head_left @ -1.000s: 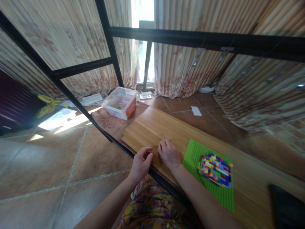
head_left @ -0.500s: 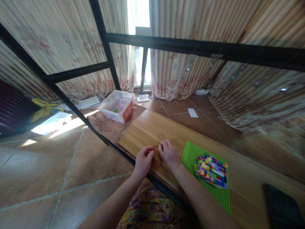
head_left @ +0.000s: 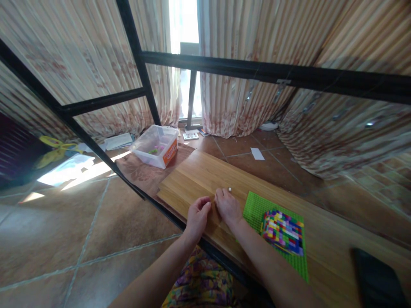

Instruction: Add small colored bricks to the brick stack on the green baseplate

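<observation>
My left hand (head_left: 198,217) is over the near edge of the wooden board, thumb and fingers pinched together. Whatever may be between those fingertips is too small to make out. Close beside it, my right hand (head_left: 228,208) rests low over the wood with curled fingers, and their tips are hidden. A tiny white piece (head_left: 230,189) shows just past the right knuckles; I cannot tell if it touches the hand. Right of that hand lies a green studded baseplate (head_left: 253,207) bearing a multicoloured block of toy bricks (head_left: 283,231). My right forearm passes over the baseplate's near-left edge.
A wooden tabletop (head_left: 192,171) stretches under everything. On a brown cloth (head_left: 130,164) stands a clear plastic bin (head_left: 150,158) with a few pink and green pieces. A dark flat object (head_left: 377,278) lies at right. Black metal bars (head_left: 257,70) cross in front of the curtains.
A tiny white piece now shows beyond my right hand. Both hands stay close together with little movement, and the view has shifted slightly.
</observation>
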Available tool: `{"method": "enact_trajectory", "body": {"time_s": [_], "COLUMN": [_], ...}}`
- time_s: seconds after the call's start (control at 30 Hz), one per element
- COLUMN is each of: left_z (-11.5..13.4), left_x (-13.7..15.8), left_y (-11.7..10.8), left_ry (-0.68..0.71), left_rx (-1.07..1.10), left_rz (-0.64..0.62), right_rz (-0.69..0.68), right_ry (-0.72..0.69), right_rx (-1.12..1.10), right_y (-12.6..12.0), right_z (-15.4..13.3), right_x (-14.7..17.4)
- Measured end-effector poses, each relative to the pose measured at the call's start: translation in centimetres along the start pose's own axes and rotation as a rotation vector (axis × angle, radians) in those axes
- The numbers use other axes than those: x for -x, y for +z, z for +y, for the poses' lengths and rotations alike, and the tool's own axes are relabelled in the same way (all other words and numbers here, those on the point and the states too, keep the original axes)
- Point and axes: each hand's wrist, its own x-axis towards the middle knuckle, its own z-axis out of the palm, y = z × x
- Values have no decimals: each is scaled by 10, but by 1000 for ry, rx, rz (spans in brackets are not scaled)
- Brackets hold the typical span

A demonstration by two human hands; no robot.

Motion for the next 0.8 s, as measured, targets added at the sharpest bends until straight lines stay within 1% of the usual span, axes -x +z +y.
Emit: {"method": "enact_trajectory", "body": {"time_s": [0.1,0.17,0.3,0.4,0.47,0.5,0.53,0.6,0.7,0.8], "left_z": [0,1,6,9,10,11,11,13,16,17], "left_x": [-1,-1,-1,-4,-9,-11,-14,-17,-20,-21], "left_y": [2,5,15,24,27,27,27,25,19,15], "left_ry": [-24,-53,-123,-187,-225,-243,-262,-291,-290,-282], "left_rx": [32,92,290,475,593,644,686,740,741,671], "left_rz": [-4,2,37,69,55,35,12,-28,-51,-48], "right_rz": [46,92,175,200,212,215,208,187,172,211], "right_ry": [12,48,154,200,182,147,96,38,28,-3], "right_rx": [-70,-127,-242,-317,-390,-427,-434,-366,-305,-396], "right_y": [1,2,1,-6,-12,-15,-18,-21,-23,-31], "right_z": [4,8,13,3,-12,-20,-29,-44,-60,-65], "right_x": [-1,-4,-9,-9,-6,-5,-4,-2,1,4]}}
